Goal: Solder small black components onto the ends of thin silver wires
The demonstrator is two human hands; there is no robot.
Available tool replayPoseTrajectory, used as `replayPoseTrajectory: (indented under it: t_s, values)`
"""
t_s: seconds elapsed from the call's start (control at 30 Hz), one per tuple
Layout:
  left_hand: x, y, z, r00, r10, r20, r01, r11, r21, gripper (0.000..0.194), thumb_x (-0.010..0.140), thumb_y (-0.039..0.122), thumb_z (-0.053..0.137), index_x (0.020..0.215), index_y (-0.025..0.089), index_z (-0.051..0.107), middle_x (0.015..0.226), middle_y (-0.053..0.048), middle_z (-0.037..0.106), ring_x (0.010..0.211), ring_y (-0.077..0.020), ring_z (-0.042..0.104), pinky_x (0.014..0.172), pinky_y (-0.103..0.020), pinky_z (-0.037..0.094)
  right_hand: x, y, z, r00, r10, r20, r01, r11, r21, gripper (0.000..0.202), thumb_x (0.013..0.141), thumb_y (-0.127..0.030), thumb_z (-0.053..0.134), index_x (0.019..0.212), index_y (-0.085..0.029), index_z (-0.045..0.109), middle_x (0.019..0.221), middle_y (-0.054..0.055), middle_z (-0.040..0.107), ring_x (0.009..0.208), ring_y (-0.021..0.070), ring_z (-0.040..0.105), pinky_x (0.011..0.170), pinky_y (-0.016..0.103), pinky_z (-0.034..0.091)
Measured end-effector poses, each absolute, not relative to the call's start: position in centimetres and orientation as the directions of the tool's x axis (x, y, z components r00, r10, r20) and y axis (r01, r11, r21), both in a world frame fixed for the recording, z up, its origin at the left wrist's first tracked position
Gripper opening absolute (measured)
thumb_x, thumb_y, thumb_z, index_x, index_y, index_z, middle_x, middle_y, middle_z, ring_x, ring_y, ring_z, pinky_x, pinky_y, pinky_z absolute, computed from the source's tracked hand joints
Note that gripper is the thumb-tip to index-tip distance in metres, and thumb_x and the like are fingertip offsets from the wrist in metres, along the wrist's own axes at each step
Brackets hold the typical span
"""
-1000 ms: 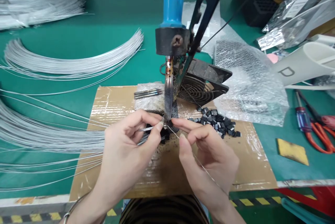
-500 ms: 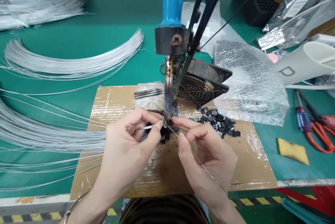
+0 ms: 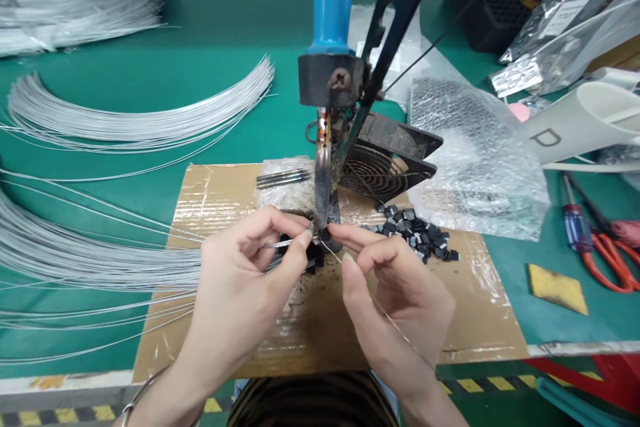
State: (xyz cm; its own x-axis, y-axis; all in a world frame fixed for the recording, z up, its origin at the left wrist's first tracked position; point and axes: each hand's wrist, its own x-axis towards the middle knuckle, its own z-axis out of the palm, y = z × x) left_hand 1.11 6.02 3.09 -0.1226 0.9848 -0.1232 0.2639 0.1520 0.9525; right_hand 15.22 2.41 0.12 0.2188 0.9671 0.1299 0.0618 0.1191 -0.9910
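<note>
My left hand (image 3: 250,274) pinches a grey wire near its end, just left of the tip of a blue-handled soldering iron (image 3: 323,180). Between thumb and fingers of my right hand (image 3: 400,300) runs a thin solder wire (image 3: 387,315), its end at the iron tip. The iron points down, held by a black metal bracket (image 3: 385,20). Whatever small part sits at the tip is mostly hidden by my fingertips. Small black connectors (image 3: 420,234) lie in a pile right of the tip, on a cardboard sheet (image 3: 470,300).
Bundles of grey wire (image 3: 140,124) lie at the left. Behind the iron sits a black fan (image 3: 385,160). Bubble wrap (image 3: 480,160), a yellow sponge (image 3: 557,288), orange-handled pliers (image 3: 607,260) and a screwdriver (image 3: 577,224) are at the right.
The view has shifted very slightly. Both hands keep their grips at the iron tip, with no other visible movement.
</note>
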Motion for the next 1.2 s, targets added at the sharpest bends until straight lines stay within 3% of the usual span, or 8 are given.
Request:
replayPoseTrajectory:
  t_s: [0.37, 1.2]
  values:
    - [1.01, 5.88, 2.68, -0.114, 0.983, -0.146, 0.283, 0.173, 0.943, 0.01, 0.082, 0.016, 0.076, 0.074, 0.021, 0.073, 0.081, 0.001, 0.078, 0.07, -0.0113, 0.071, 0.061, -0.017, 0.052, 15.79, 2.13, -0.63, 0.161, 0.981, 0.111, 0.066, 0.102, -0.993, 0.02, 0.094, -0.008, 0.066, 0.085, -0.025, 0.06, 0.12, 0.007, 0.08, 0.12, 0.0245, 0.074, 0.106, 0.041, 0.056]
    - [0.92, 5.41, 2.8, -0.121, 0.987, -0.104, 0.276, 0.134, 0.952, 0.011, 0.083, 0.014, 0.075, 0.076, 0.023, 0.074, 0.087, 0.001, 0.08, 0.076, -0.012, 0.074, 0.065, -0.017, 0.054, 15.06, 2.38, -0.05, 0.233, 0.964, 0.131, 0.065, 0.119, -0.991, 0.019, 0.092, -0.012, 0.068, 0.081, -0.025, 0.061, 0.114, 0.008, 0.082, 0.108, 0.024, 0.078, 0.096, 0.038, 0.06]
